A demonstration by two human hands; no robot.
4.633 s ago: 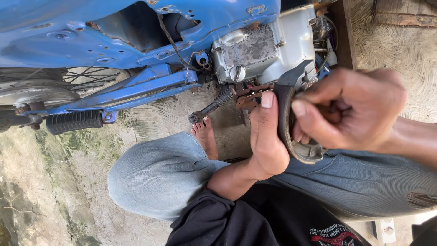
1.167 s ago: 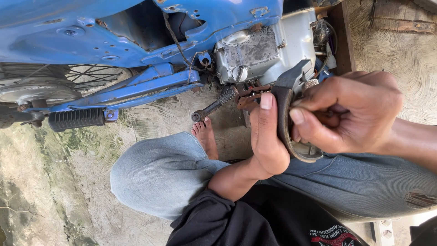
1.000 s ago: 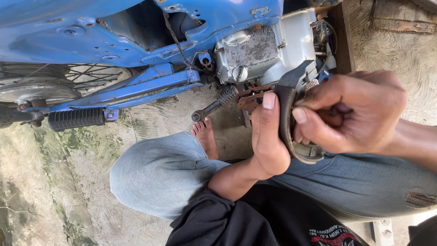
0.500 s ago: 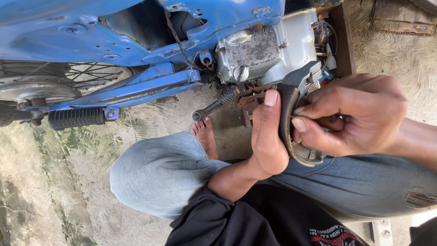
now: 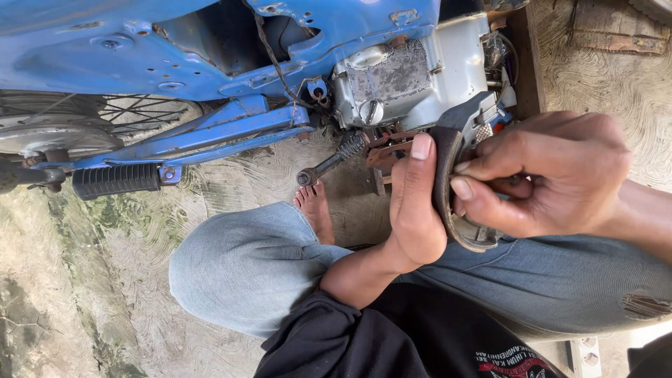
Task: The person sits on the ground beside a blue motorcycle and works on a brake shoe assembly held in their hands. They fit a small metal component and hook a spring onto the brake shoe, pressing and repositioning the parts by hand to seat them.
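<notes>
Since the earlier frames little has shifted: the right hand [image 5: 542, 175] has rolled slightly, its fingers curling tighter over the part, and the view has drifted a touch.

Both hands are on a curved brake shoe [image 5: 455, 203], a dark arc with a worn lining and a grey metal back. The left hand [image 5: 414, 203] lies flat against its outer face, thumb extended upward along the lining, bracing it. The right hand is closed around the shoe's inner side, fingertips pinched on something small there; what they grip is hidden behind the fingers. The shoe is held in the air just above the person's lap, close beside the grey engine case [image 5: 406, 77] of a blue motorbike [image 5: 210, 42] lying on its side.

A ribbed black footrest [image 5: 115, 180] and a spoked wheel [image 5: 70, 126] sit well to the left. A spring-wrapped lever [image 5: 332, 159] projects from below the engine toward a bare foot [image 5: 316, 210]. The person sits on the concrete floor [image 5: 84, 280] in blue jeans [image 5: 245, 266].

Judgement on progress: the shoe is off the bike and in hand, so removal appears done. Work on the shoe itself looks underway, and refitting is evidently not yet begun.
</notes>
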